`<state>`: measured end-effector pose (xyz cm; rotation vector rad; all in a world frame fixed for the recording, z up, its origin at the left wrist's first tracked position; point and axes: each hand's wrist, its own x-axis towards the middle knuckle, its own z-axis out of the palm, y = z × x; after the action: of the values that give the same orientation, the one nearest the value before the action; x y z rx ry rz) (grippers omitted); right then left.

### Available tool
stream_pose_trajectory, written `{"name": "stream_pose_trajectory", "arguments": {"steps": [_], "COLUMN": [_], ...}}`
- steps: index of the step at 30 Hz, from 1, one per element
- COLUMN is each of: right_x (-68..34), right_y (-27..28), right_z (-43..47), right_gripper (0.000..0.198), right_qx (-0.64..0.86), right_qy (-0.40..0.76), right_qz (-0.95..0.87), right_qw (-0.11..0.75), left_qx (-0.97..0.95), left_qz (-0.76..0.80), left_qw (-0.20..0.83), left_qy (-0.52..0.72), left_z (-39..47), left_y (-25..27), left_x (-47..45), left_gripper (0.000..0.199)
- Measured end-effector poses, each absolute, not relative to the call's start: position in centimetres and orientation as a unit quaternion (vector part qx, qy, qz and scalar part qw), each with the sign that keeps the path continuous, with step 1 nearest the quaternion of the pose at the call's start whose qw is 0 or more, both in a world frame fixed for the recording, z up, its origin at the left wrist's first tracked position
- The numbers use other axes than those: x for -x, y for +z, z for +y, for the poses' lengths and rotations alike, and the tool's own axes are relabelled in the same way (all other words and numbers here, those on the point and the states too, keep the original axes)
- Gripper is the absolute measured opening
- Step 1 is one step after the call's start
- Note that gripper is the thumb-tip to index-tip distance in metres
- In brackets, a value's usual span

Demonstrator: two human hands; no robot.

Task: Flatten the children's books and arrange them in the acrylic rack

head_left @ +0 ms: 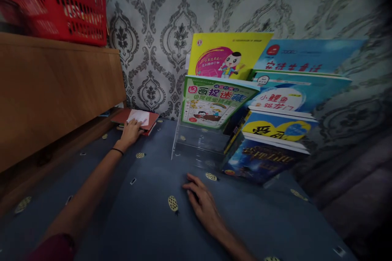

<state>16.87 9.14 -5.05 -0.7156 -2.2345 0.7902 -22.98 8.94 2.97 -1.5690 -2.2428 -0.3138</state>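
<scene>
My left hand (131, 131) is stretched out to the far left, its fingers spread over a small stack of books. The top of that stack shows a white sheet or small booklet (143, 118) on a reddish-brown book (154, 120). My right hand (202, 204) rests low over the blue tablecloth (147, 204), fingers apart and holding nothing. Ahead of it stands a clear acrylic book rack (196, 142). A green-bordered picture book (211, 104) and a yellow book (226, 55) lean in its left column. Its right column holds several blue books (263, 161).
A wooden cabinet or shelf (61, 94) runs along the left, carrying a red plastic basket (79, 12). Patterned wallpaper (180, 28) covers the wall behind the rack. Dark greyish fabric (358, 200) lies beyond the table's right edge.
</scene>
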Motion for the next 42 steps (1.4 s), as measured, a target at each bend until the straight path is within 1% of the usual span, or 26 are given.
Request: {"name": "stream_pose_trajectory", "arguments": {"steps": [9,17,26,31,36,42], "right_x": [-17.0,-17.0,-17.2,-17.3,-17.3,-17.2], "right_y": [-4.4,-4.6,-4.7,-4.1,-3.8,-3.4], "right_z": [9.3,9.4,9.1,9.1,9.1,8.5], "right_gripper": [0.031,0.030,0.029,0.031,0.030,0.030], "right_qx": [0.265,0.259,0.251,0.251,0.238,0.210], "right_qy": [0.297,0.294,0.303,0.307,0.305,0.283], "right_qz": [-0.861,-0.864,-0.859,-0.870,-0.876,-0.883], "right_qw": [0.316,0.316,0.326,0.294,0.288,0.310], "left_qx": [0.598,0.617,0.626,0.637,0.647,0.710], "left_qz": [-0.773,-0.757,-0.757,-0.752,-0.737,-0.672], "left_qw": [0.209,0.213,0.166,0.128,0.122,0.134], "left_qy": [-0.046,0.028,0.086,0.113,0.154,0.162], "left_z": [7.1,3.9,-0.8,-3.6,-6.2,-8.3], "left_y": [4.1,4.4,3.8,3.0,3.4,3.2], "left_x": [22.0,19.4,16.2,14.3,11.4,5.3], "left_gripper": [0.030,0.028,0.030,0.025,0.031,0.027]}}
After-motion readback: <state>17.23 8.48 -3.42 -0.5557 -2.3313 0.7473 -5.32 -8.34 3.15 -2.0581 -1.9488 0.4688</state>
